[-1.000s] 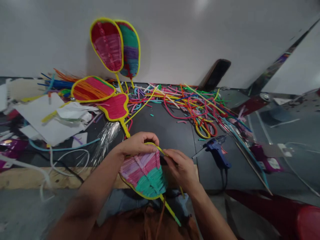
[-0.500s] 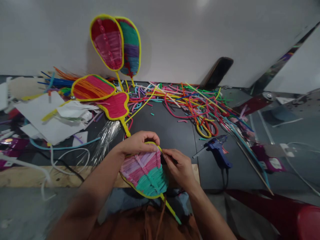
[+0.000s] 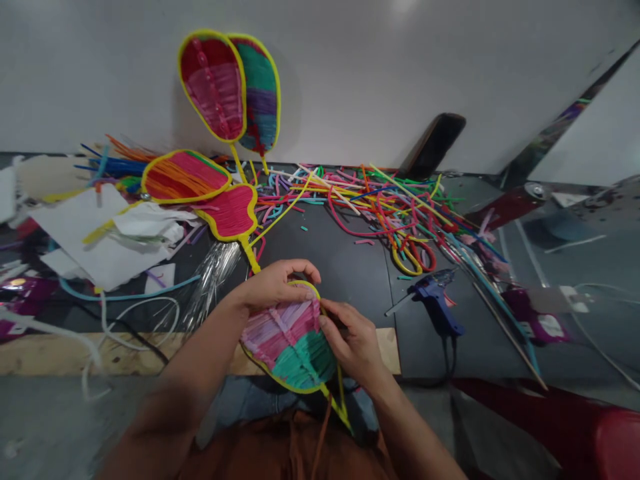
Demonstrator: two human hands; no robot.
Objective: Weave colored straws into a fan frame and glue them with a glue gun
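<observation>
A paddle-shaped fan [image 3: 293,340] made of pipe cleaners, with purple, pink and teal bands inside a yellow rim, is tilted above the table's front edge. Its yellow handle points down towards my lap. My left hand [image 3: 277,287] is closed on the upper rim, thumb across the front and fingers curled behind. The thumb and fingers of my right hand [image 3: 355,340] pinch the yellow pipe cleaner [image 3: 341,387] along the right edge; below that hand a thin yellow length runs down beside the handle. My right hand partly covers the edge.
More yellow-rimmed fans [image 3: 213,87] lean on the wall or lie at the left. Loose pipe cleaners [image 3: 360,193] are heaped along the back. A blue glue gun [image 3: 435,303], scissors [image 3: 407,259], a phone [image 3: 440,143] and a can [image 3: 510,203] are to the right; paper [image 3: 105,233] lies left.
My right hand has moved slightly left and closer in against the fan's right edge. A thin yellow length now shows below it, beside the handle. My left hand has barely moved.
</observation>
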